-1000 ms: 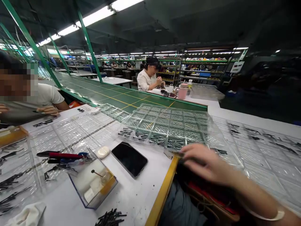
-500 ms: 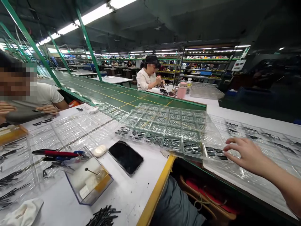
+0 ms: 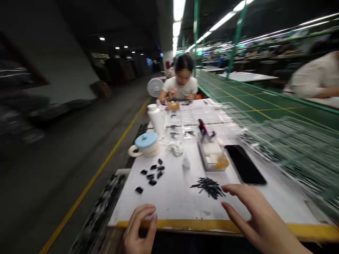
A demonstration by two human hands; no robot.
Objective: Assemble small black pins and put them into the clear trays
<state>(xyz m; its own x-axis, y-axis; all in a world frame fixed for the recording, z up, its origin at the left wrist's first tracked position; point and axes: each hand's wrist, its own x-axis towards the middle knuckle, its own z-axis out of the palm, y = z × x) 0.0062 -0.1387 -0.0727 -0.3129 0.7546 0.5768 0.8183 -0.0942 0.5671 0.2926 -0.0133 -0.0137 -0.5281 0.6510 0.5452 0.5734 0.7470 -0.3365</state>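
My right hand (image 3: 255,215) reaches over the table with thumb and forefinger apart, holding nothing. Its forefinger tip is at the right edge of a pile of thin black strips (image 3: 209,187); I cannot tell whether it touches them. By the table's front edge, my left hand (image 3: 141,227) has loosely curved fingers, with a small gap between thumb and forefinger and nothing visible in it. Several small black pieces (image 3: 152,176) lie scattered on the white tabletop (image 3: 169,197) beyond the left hand.
A lidded mug (image 3: 147,144) and white bottle (image 3: 156,120) stand at left. Behind the pile are a clear box (image 3: 214,157) with pens, a small white bottle (image 3: 186,161) and crumpled tissue (image 3: 176,147). A phone (image 3: 245,164) and clear compartment trays (image 3: 304,144) lie right. A co-worker (image 3: 182,83) sits opposite.
The view has swung left from the trays to the white tabletop. My right hand has left the tray compartment and is now beside the black strips. My left hand has come into view.
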